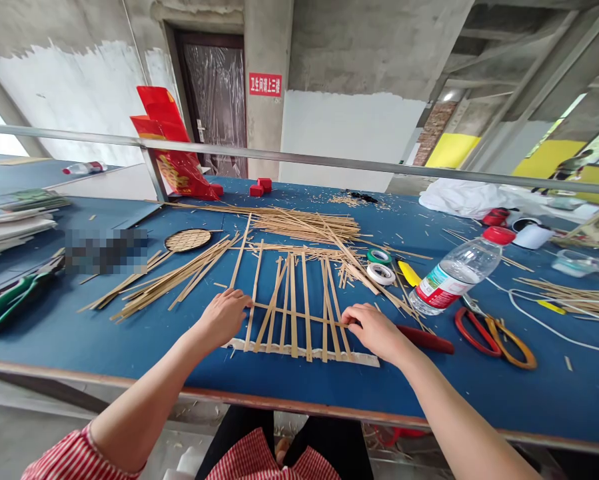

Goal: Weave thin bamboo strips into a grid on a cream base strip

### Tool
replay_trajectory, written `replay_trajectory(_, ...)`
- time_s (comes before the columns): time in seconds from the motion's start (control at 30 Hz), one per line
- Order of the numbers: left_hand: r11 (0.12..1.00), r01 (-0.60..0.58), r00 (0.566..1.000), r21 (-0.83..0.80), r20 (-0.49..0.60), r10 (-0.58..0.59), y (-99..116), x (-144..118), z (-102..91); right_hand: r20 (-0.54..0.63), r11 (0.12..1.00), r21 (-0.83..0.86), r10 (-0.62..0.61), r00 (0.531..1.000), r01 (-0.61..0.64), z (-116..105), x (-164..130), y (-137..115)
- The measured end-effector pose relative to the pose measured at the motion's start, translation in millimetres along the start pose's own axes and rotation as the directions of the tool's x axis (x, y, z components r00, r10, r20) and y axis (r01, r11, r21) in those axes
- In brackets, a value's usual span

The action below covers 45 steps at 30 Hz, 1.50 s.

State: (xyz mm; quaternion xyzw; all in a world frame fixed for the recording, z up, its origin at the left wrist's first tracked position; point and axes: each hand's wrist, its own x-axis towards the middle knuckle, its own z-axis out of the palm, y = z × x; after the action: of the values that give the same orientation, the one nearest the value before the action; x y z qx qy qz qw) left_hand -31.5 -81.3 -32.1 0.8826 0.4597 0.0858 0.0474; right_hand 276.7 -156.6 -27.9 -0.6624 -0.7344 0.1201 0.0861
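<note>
Strip point(316, 319) stretched across the uprights point(292, 293), between your two hands, near edge of the blue table point(179, 363).
Your left hand point(224, 315) pinches its left end, your right hand point(374, 328) its right; fingers closed on it both sides. Can't tell the over/under order. Near ends of the uprights overlap the white band point(366, 359). Red handle point(429, 339) just beside your right hand; bottle point(442, 283) and scissors point(499, 337) farther right. Pile point(304, 225) past the uprights, bundle point(179, 280) and woven disc point(188, 240) off left.
</note>
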Motion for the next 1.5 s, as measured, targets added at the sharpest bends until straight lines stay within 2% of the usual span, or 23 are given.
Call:
replay_trajectory(0.2,1.0,-0.015,1.0,-0.013,-0.015,0.014,-3,3,-4.8,0.01,0.999,0.03,-0.02,1.0,0.02,-1,-2,1)
replay_trajectory(0.43,0.997,-0.074,0.996,-0.034,0.047,0.075,-2,10,-8.2,0.011,0.998,0.034,-0.045,0.999,0.044,-1,-5,1)
replay_trajectory(0.7,0.99,-0.108,0.987,-0.095,0.107,0.118,1,-11,-17.2,0.05,0.992,0.11,-0.062,0.997,0.056,-5,-15,-6)
replay_trajectory(0.93,0.961,-0.228,0.969,-0.155,0.064,0.24,-3,-27,-14.8,0.066,0.989,0.128,-0.078,0.995,0.069,-8,-27,-13)
replay_trajectory(1.07,0.961,-0.244,0.966,-0.132,0.051,0.252,-1,-29,-16.0,0.073,0.989,0.125,-0.086,0.994,0.076,-8,-30,-14)
replay_trajectory(1.23,0.961,-0.252,0.964,-0.111,0.059,0.259,2,-28,-18.8,0.027,0.995,0.086,-0.056,0.998,0.053,-7,-29,-15)
replay_trajectory(1.5,0.946,-0.316,0.945,-0.074,0.064,0.32,1,-28,-20.4,0.071,0.995,0.097,-0.047,0.996,0.04,-9,-32,-18)
